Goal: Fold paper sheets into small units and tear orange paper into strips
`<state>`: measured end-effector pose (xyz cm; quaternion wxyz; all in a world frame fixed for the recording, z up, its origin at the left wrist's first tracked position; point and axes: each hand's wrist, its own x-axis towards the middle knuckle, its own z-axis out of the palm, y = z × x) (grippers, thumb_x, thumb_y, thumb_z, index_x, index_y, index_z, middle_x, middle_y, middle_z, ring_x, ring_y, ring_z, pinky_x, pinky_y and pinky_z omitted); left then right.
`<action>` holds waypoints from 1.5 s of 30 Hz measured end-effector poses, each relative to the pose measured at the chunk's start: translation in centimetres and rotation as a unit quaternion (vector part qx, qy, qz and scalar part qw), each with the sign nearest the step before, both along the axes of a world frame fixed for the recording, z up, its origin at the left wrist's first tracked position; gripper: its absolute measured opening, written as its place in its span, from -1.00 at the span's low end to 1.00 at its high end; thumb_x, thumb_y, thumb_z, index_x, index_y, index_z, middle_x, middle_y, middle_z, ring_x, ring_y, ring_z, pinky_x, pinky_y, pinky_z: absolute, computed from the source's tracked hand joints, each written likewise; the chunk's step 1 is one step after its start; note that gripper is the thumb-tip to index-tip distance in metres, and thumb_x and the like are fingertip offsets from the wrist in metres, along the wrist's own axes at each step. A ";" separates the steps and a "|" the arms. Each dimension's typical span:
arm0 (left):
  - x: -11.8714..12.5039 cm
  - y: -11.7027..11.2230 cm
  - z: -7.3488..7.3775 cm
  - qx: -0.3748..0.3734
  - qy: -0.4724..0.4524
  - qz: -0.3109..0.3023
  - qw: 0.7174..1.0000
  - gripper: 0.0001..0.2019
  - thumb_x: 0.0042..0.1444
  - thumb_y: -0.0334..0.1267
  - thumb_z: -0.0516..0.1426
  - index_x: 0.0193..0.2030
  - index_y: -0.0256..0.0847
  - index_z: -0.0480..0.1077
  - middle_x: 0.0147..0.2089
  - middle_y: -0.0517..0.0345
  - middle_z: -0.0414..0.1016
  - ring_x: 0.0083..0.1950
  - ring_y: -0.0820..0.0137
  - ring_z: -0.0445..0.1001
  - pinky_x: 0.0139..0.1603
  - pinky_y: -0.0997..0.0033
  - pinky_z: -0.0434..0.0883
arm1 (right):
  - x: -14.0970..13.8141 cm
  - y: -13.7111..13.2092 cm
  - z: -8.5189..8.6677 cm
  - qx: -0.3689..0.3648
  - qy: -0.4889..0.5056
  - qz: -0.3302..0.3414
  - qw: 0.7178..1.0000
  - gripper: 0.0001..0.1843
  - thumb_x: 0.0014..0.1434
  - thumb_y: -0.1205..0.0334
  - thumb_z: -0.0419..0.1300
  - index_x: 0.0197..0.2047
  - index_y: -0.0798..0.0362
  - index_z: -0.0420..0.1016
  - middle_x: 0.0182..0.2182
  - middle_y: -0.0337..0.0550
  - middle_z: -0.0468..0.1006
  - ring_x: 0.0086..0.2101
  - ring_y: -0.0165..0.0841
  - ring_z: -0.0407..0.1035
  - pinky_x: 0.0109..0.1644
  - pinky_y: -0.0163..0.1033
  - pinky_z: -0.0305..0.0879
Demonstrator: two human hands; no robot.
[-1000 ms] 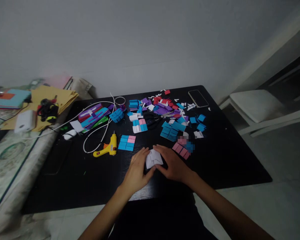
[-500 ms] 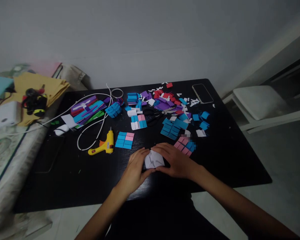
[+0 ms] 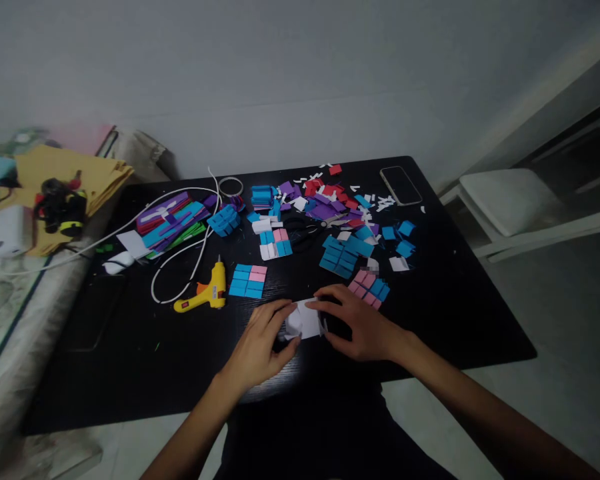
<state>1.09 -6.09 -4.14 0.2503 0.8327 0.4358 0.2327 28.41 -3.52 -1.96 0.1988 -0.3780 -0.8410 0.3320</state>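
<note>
A small folded white paper piece [image 3: 305, 322] lies on the black table [image 3: 455, 313] near its front edge. My left hand [image 3: 259, 347] pinches its left side with fingers curled. From the right, my right hand [image 3: 359, 325] grips the other side, thumb and fingers bent around it. A pink and blue folded square [image 3: 369, 289] lies just behind my right hand. A blue and pink paper grid [image 3: 249, 281] sits behind my left hand.
A yellow glue gun [image 3: 205, 295] with a white cord [image 3: 180, 257] lies left of the hands. Black scissors [image 3: 307, 233], several blue, purple and red paper pieces and a phone [image 3: 401, 185] fill the back of the table. A white chair [image 3: 510, 200] stands at right.
Both hands have shifted on the white paper piece, pressing it flatter; the right hand's fingers now reach over its top. The view has tilted slightly.
</note>
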 end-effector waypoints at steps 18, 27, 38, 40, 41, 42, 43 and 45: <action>0.9 -0.4 -0.9 -0.028 -0.038 0.016 0.999 -0.21 0.30 -0.33 0.24 0.56 -0.07 -0.05 0.31 -0.17 0.40 0.33 0.05 0.42 0.31 -0.12 0.43 | -1.0 -0.9 -2.1 -0.206 0.162 -0.217 0.940 -0.33 0.18 0.31 0.34 0.33 -0.04 0.34 0.08 0.03 0.58 -0.12 -0.25 0.59 -0.10 -0.06 0.64; 0.7 -1.0 -0.2 -0.055 -0.151 0.063 0.985 -0.38 0.25 -0.37 0.25 0.42 -0.07 0.20 0.26 -0.12 0.34 0.28 0.11 0.45 0.22 -0.02 0.56 | -1.5 0.1 -1.4 -0.273 0.154 -0.176 0.933 -0.44 0.13 0.26 0.42 0.20 -0.02 0.47 0.05 -0.01 0.60 -0.07 -0.22 0.55 0.00 0.00 0.56; 0.5 -0.8 0.1 -0.222 -0.431 0.088 0.870 -0.54 0.11 -0.39 0.41 0.14 -0.03 0.51 0.37 -0.08 0.27 0.32 0.09 0.50 0.13 0.24 0.61 | -2.8 0.2 -0.3 -0.566 0.324 -0.170 0.739 -0.37 -0.14 0.00 0.64 -0.15 0.02 0.42 -0.20 -0.27 0.57 -0.19 -0.37 0.50 -0.03 -0.20 0.44; 0.3 -0.9 0.1 -0.238 -0.433 0.089 0.865 -0.53 0.09 -0.41 0.42 0.13 -0.03 0.52 0.42 -0.10 0.24 0.32 0.09 0.50 0.12 0.25 0.60 | -3.3 0.0 -0.3 -0.560 0.331 -0.186 0.736 -0.36 -0.17 0.01 0.65 -0.18 0.03 0.39 -0.21 -0.27 0.57 -0.20 -0.37 0.49 -0.10 -0.23 0.43; 0.2 -0.9 0.1 -0.245 -0.433 0.088 0.863 -0.53 0.09 -0.41 0.42 0.12 -0.03 0.52 0.43 -0.10 0.23 0.31 0.09 0.51 0.11 0.26 0.61 | -3.3 0.0 -0.3 -0.552 0.331 -0.189 0.742 -0.36 -0.18 0.02 0.65 -0.20 0.03 0.38 -0.22 -0.27 0.58 -0.20 -0.37 0.49 -0.11 -0.24 0.42; 0.0 -0.9 0.1 -0.252 -0.433 0.086 0.861 -0.53 0.09 -0.41 0.42 0.12 -0.03 0.52 0.44 -0.10 0.23 0.30 0.10 0.52 0.10 0.27 0.61 | -3.4 0.1 -0.3 -0.543 0.328 -0.190 0.749 -0.37 -0.19 0.04 0.65 -0.22 0.03 0.38 -0.22 -0.27 0.58 -0.20 -0.37 0.49 -0.11 -0.25 0.41; -0.1 -1.0 0.2 -0.257 -0.432 0.084 0.860 -0.54 0.09 -0.41 0.42 0.13 -0.03 0.51 0.44 -0.11 0.23 0.29 0.11 0.53 0.09 0.27 0.62 | -3.3 0.2 -0.3 -0.531 0.323 -0.190 0.759 -0.38 -0.20 0.07 0.65 -0.23 0.03 0.38 -0.23 -0.27 0.58 -0.19 -0.36 0.49 -0.10 -0.25 0.40; -0.3 -1.0 0.2 -0.263 -0.424 0.080 0.863 -0.56 0.13 -0.40 0.40 0.13 -0.03 0.50 0.43 -0.11 0.25 0.25 0.13 0.56 0.07 0.25 0.63 | -3.0 0.5 -0.3 -0.500 0.304 -0.196 0.787 -0.41 -0.20 0.11 0.65 -0.24 0.03 0.40 -0.25 -0.29 0.57 -0.18 -0.35 0.49 -0.07 -0.23 0.39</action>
